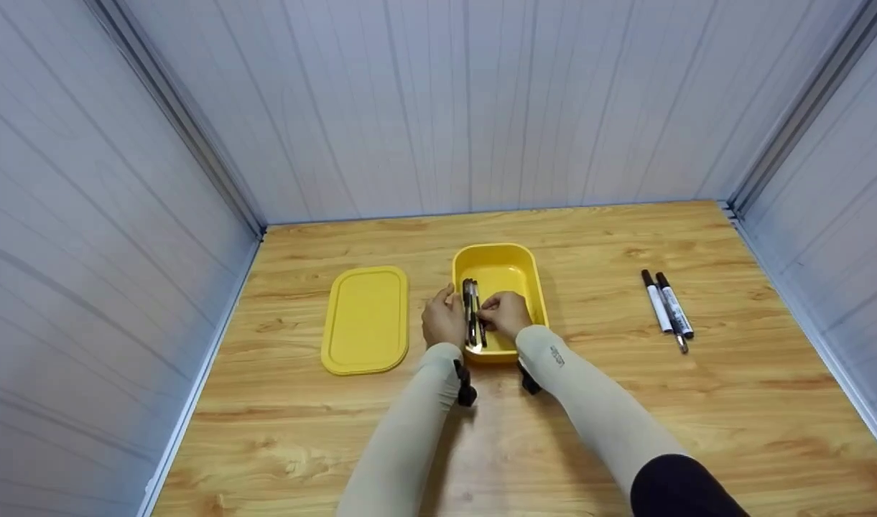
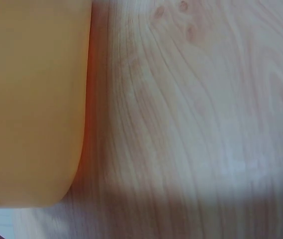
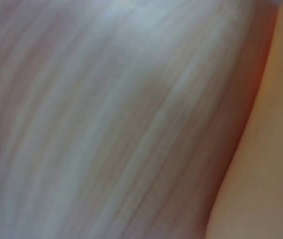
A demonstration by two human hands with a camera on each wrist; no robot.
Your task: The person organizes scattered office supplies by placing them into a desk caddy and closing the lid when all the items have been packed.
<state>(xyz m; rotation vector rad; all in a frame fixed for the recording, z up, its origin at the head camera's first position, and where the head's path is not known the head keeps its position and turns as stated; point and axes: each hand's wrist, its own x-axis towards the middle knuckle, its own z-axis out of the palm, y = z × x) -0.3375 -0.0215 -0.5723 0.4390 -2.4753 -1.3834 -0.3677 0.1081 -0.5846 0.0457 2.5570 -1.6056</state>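
Observation:
In the head view a yellow plastic box (image 1: 531, 287) stands uncovered on the wooden table. Several dark pens (image 1: 470, 301) lie lengthwise along its left inner wall. My right hand (image 1: 508, 314) reaches in over the right rim, and its thumb and fingertips pinch a slim black pen (image 1: 482, 330) beside the others. At the left rim is my left hand (image 1: 444, 321), its fingers extended along the outside of the box. Both wrist views show the box's outer wall close up, the left one with the wall (image 2: 32, 99) filling the left side; the hands' grasps are hidden there.
A flat yellow lid (image 1: 366, 319) lies to the left of the box. To the right, two white markers with black caps (image 1: 657, 305) lie close together with a dark pen (image 1: 680, 341). Pale panel walls (image 1: 424, 108) enclose the table at the back and sides.

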